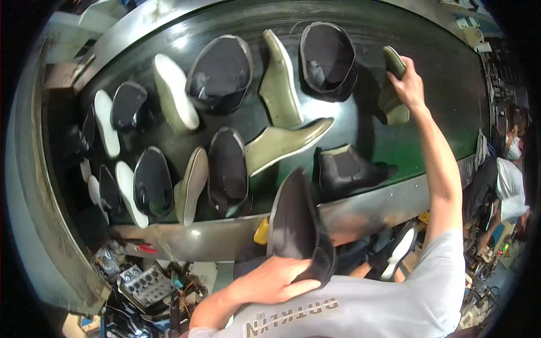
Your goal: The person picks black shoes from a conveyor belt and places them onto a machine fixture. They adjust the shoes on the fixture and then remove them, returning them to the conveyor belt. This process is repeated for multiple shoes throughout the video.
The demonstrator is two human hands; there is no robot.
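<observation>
My right hand (408, 84) grips an olive green ankle boot (396, 107) by its toe end, over the far right of the dark belt surface. My left hand (276, 280) is closed on the upper edge of a black boot (293, 217), held close to my body at the near edge. Between the two hands, a black ankle boot (346, 169) lies on its side. An olive boot (288, 142) rests left of it, with another olive boot (280, 84) beyond. Each grip partly hides the boot it holds.
A large black boot-like piece (328, 56) lies at the back, and several black pieces and pale-soled boots fill the left. The metal rim (372, 209) runs along the near side. Below left stand a control box (147, 286) and clutter. A person (510, 186) is at the right.
</observation>
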